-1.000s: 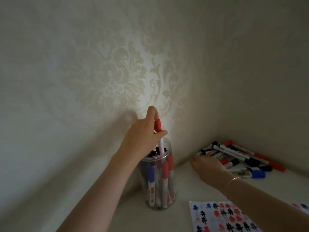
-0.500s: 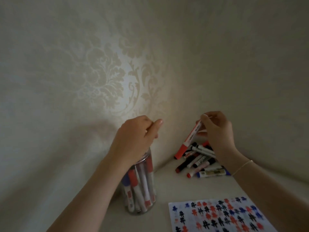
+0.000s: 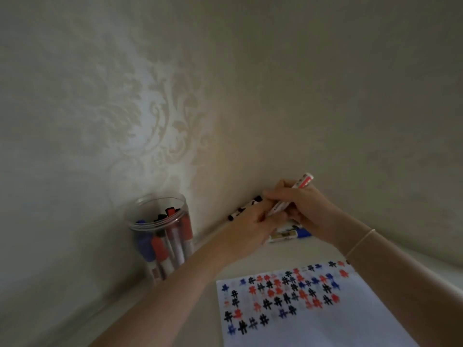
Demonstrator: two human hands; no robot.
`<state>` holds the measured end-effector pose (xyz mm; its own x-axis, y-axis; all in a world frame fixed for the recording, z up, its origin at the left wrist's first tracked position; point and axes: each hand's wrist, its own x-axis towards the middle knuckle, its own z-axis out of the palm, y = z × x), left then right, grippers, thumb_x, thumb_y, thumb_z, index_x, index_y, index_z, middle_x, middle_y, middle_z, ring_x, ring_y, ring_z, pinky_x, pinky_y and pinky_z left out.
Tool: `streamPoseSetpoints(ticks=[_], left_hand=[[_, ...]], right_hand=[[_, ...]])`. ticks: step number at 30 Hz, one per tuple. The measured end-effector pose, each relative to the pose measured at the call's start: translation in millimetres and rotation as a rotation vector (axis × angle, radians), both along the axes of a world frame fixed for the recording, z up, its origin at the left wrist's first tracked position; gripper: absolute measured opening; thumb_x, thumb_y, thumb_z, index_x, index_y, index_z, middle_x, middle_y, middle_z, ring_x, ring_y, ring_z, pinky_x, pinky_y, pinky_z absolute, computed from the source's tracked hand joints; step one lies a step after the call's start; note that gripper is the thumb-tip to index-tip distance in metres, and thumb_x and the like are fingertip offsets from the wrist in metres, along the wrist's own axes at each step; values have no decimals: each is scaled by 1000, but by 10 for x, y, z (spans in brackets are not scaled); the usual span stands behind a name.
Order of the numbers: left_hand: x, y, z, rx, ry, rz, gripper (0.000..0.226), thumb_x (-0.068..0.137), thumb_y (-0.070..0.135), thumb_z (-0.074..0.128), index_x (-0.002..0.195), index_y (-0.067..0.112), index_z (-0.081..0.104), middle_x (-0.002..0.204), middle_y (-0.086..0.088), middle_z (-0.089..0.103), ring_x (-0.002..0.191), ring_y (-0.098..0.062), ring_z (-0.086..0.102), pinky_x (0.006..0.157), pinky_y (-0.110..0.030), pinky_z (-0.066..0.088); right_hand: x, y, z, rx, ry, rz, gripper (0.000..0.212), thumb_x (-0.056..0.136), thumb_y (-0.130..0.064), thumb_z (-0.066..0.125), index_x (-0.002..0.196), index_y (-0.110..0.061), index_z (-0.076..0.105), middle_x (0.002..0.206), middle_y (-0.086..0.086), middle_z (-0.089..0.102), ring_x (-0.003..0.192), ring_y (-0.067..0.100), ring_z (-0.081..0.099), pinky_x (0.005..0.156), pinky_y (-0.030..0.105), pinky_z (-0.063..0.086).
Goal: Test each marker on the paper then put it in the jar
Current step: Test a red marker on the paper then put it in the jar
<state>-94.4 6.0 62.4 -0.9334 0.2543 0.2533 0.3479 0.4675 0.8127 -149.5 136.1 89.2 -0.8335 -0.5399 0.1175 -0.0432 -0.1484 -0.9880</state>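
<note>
Clear jar [image 3: 160, 236]: upright by the wall, stocked with markers. Your left hand [image 3: 250, 226]: fingers curled on the lower end of the red marker [image 3: 288, 199]. Your right hand [image 3: 305, 209]: fingers clamped around its barrel. Loose markers [image 3: 288, 235]: behind your hands. Paper [image 3: 313, 319]: flat, nearest you, with coloured test marks.

Left hand [image 3: 250, 222] against right hand [image 3: 304, 206]
</note>
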Motion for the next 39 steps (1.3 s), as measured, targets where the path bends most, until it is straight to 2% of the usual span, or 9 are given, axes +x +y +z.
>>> streamPoseSetpoints(ticks=[6,10,12,14,18,22,28,31,39], left_hand=[[12,148,-100,214,-265,-158,20,98,32,47,107,23,62,57,-1,24,46,-14,15,39,-22,18],[-43,281,-288,37,-228,-146,23,98,41,45,119,37,53,53,12,38,40,-8,29,39,-16,25],[-108,296,-408,-134,-196,-71,44,95,52,38,137,40,34,68,21,55,54,1,51,52,-12,37],[-213,280,-569,-225,-169,25,48,99,49,30,145,37,23,99,17,61,85,-14,60,67,-17,43],[-412,266,-956,-363,-2,67,45,104,17,27,146,33,29,140,0,47,121,-27,46,103,-35,34],[-469,347,-1171,-571,105,49,52,103,13,29,149,35,21,159,0,14,145,-16,11,119,-42,12],[-263,542,-1104,-666,239,-8,63,95,60,23,150,32,19,156,15,-10,137,6,-20,115,-27,-13],[-122,594,-1047,-833,157,-144,87,81,78,20,151,33,-3,151,20,-20,135,8,-28,112,-22,-21],[-79,596,-1043,-813,4,-207,96,77,81,37,150,36,-7,146,26,-22,114,23,-36,99,-10,-26]], right_hand=[[85,300,-200,-18,40,-16,37,90,-4,56,54,-11,52,47,-1,51,40,9,44,42,17,35],[110,543,-291,-31,51,-129,33,89,-5,59,57,-10,52,49,0,52,42,11,45,41,19,34],[33,711,-321,-36,102,-306,33,88,-7,62,57,-9,50,47,-2,51,44,14,45,42,22,35],[-58,895,-359,-32,129,-517,31,88,-14,65,62,-9,49,46,-2,54,43,16,50,42,26,40],[-177,1154,-572,-61,-58,-585,25,91,-26,61,95,-1,59,80,15,69,70,27,70,67,37,60],[-108,1273,-865,-65,-163,-451,13,86,-2,63,99,-1,60,91,18,68,83,31,68,75,35,58],[79,1214,-1201,119,-83,-522,27,83,-1,64,61,-5,51,53,9,55,41,18,47,40,22,39],[72,1171,-1301,182,-10,-567,26,82,4,60,60,-5,50,47,10,56,36,18,50,39,21,39],[37,1102,-1424,375,63,-721,24,76,-2,66,57,-2,52,45,8,48,35,12,40,38,19,30]])
